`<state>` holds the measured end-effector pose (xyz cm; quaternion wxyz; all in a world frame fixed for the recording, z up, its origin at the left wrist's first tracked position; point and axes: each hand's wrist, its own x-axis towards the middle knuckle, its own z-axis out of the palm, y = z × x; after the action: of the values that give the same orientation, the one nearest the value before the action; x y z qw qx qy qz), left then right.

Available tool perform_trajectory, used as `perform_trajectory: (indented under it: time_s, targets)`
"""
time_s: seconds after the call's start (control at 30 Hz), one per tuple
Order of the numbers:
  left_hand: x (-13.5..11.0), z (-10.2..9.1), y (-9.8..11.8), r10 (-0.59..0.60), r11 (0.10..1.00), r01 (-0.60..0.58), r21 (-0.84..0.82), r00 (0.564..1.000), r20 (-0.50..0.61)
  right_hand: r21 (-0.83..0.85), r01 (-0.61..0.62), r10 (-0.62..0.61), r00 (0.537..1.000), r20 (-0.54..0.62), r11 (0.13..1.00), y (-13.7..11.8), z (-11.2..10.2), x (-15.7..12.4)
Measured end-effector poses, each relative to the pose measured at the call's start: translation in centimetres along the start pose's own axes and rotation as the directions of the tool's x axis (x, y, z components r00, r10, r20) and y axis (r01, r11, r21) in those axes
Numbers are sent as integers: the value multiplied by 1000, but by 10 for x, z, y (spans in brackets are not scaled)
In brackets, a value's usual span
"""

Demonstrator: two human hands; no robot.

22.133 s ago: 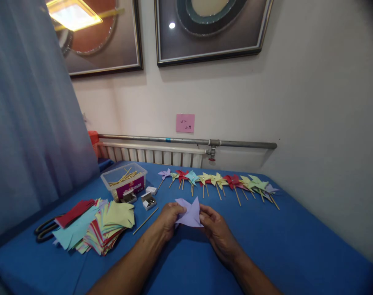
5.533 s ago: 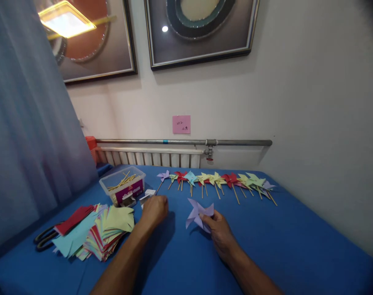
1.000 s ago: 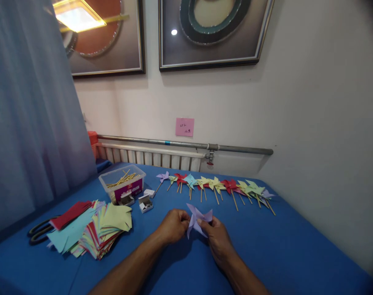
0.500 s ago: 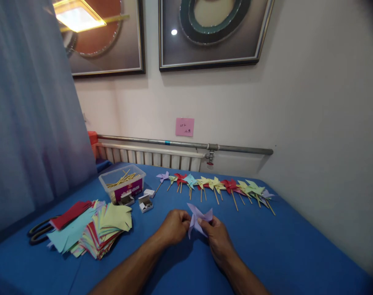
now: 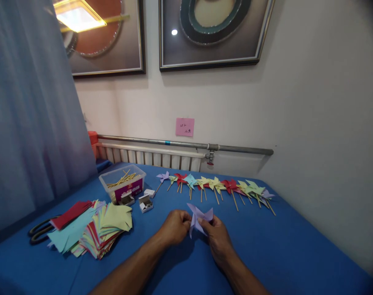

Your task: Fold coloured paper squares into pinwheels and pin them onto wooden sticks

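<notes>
A folded purple paper pinwheel (image 5: 200, 215) is held just above the blue table (image 5: 297, 250) between both hands. My right hand (image 5: 217, 237) pinches it from the right and below, fingers closed on the paper. My left hand (image 5: 175, 226) is closed at its left side, fingertips pressed to the pinwheel's middle; what they press there is too small to see. A row of finished paper pinwheels on wooden sticks (image 5: 215, 185) lies beyond my hands, near the wall.
A pile of cut coloured paper squares (image 5: 96, 227) lies at the left, with black scissors (image 5: 39, 231) beside it. A clear plastic box of wooden sticks (image 5: 123, 182) and small open boxes of pins (image 5: 145, 202) stand behind. A radiator (image 5: 149, 155) and curtain (image 5: 29, 123) border the table.
Over the last second both hands stay on the purple pinwheel and shift slightly lower. Earlier the sheet was flat, and my left hand reached to the pin boxes and came back.
</notes>
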<state>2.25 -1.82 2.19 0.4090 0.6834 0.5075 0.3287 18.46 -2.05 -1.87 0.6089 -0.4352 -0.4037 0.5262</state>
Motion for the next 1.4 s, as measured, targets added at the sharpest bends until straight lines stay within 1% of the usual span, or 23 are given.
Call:
perform_trajectory:
  time_s: [0.1, 0.17, 0.4, 0.53, 0.7, 0.87, 0.93, 1.03, 1.1, 1.2, 1.3, 1.4]
  targets:
    - [1, 2, -3, 15, 1000, -15, -15, 1000, -3, 61, -18, 17, 1000, 22, 998, -4, 2, -2]
    - [2, 3, -5, 21, 1000, -21, -17, 1000, -3, 79, -29, 28, 999, 15, 996, -7, 4, -4]
    - [2, 3, -7, 26, 999, -26, -30, 1000, -7, 78, -93, 90, 995, 42, 993, -11, 5, -6]
    - [3, 5, -8, 5, 999, -5, -36, 1000, -2, 76, -84, 82, 996, 32, 994, -12, 6, -6]
    - [4, 5, -8, 12, 999, -12, -30, 1000, -6, 63, -85, 84, 996, 19, 994, -16, 8, -8]
    - [4, 6, -11, -34, 996, 37, -86, 999, 39, 73, -100, 101, 995, 0, 992, -17, 8, -7]
    - [5, 6, -12, -43, 995, 47, -93, 998, 44, 96, -98, 101, 994, -33, 991, -18, 6, -5]
    - [7, 1, -13, -40, 999, 40, -36, 999, 1, 147, -71, 88, 989, -116, 987, -22, -2, 0]
    - [6, -3, -12, -29, 999, 31, 36, 999, -43, 165, -51, 78, 983, -166, 985, -25, -9, 4]
    - [4, -8, -9, 12, 986, 3, 166, 996, -89, 161, -27, 59, 978, -201, 987, -26, -19, 10]
    - [1, -10, -7, 56, 957, -28, 287, 994, -92, 164, -20, 56, 975, -217, 986, -25, -23, 14]
    - [-1, -9, -6, 67, 933, -40, 357, 996, -63, 172, -19, 58, 972, -229, 985, -23, -23, 14]
